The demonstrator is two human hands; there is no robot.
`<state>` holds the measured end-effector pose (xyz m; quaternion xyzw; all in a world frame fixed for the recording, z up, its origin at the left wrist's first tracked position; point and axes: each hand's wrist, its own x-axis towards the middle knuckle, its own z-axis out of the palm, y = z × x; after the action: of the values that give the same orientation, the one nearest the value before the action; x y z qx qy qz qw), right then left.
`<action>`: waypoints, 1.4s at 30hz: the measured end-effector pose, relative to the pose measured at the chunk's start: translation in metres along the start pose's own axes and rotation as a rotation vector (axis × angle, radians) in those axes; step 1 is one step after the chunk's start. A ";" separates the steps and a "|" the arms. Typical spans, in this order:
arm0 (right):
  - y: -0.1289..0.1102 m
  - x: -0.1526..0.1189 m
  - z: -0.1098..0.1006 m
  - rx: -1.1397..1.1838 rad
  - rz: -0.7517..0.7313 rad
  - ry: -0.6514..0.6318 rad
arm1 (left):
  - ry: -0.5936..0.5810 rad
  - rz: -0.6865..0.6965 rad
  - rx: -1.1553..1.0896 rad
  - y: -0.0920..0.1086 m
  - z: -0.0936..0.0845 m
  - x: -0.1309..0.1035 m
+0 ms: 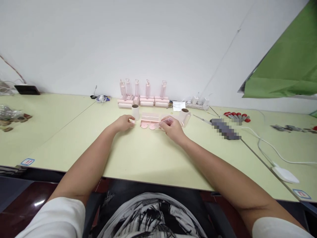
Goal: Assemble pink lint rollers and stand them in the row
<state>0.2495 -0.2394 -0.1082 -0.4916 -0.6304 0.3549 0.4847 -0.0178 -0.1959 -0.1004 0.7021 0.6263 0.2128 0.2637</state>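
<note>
My left hand (123, 123) is closed, fingertips pinching a small pale pink piece (133, 122) just left of the middle of the table. My right hand (173, 129) grips a clear pink plastic piece (167, 121), partly hidden by the fingers. Between the hands lies an open pink plastic case (150, 117). Pink round discs (144, 126) rest at its front edge. A white sticky-paper roll (135, 114) with a brown core stands upright behind my left fingers. Another white roll (183, 115) stands behind my right hand.
Several pink lint rollers (147, 100) stand along the wall. A power strip (198, 105) and white paper (178, 106) sit at the back. To the right are a blurred dark object (225, 129), red-ended tools (239, 116) and a white cable (277, 152). Bagged items (12, 115) lie far left.
</note>
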 end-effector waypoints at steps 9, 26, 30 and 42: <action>-0.030 0.046 0.033 -0.208 -0.107 -0.051 | 0.082 0.013 -0.008 0.001 0.000 0.005; -0.028 0.095 0.095 -0.657 -0.029 -0.238 | 0.300 0.053 -0.035 -0.011 0.021 0.032; -0.027 0.097 0.095 -0.707 -0.020 -0.224 | 0.303 0.036 -0.035 -0.012 0.023 0.036; -0.026 0.099 0.092 -0.658 -0.010 -0.188 | 0.290 -0.021 -0.087 -0.008 0.024 0.036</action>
<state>0.1493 -0.1478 -0.0839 -0.5836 -0.7555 0.1738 0.2419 -0.0042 -0.1624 -0.1253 0.6453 0.6554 0.3360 0.2031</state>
